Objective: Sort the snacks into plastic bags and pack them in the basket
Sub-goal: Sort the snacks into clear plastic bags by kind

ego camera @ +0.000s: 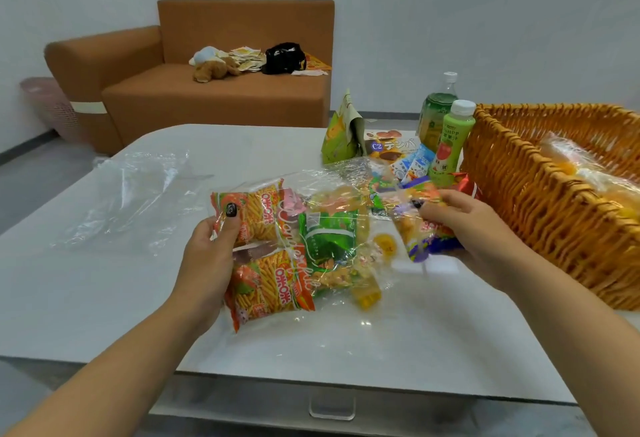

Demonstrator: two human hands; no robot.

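A clear plastic bag (349, 180) lies on the white table (104, 298) in front of me, holding two orange stick-snack packets (266, 280), a green packet (329, 235) and yellow sweets. My left hand (211, 249) grips the bag's left edge over an orange packet. My right hand (460, 225) holds a blue and orange snack packet (422, 232) at the bag's right side. The wicker basket (540, 201) stands at the right, with a filled clear bag (588, 173) inside it.
An empty clear bag (135, 194) lies at the table's left. Behind the snacks stand two green bottles (448, 145), small milk cartons (414, 162), a biscuit box (389, 147) and a green pouch (341, 131). A brown sofa (214, 97) and pink bin (52, 107) stand beyond.
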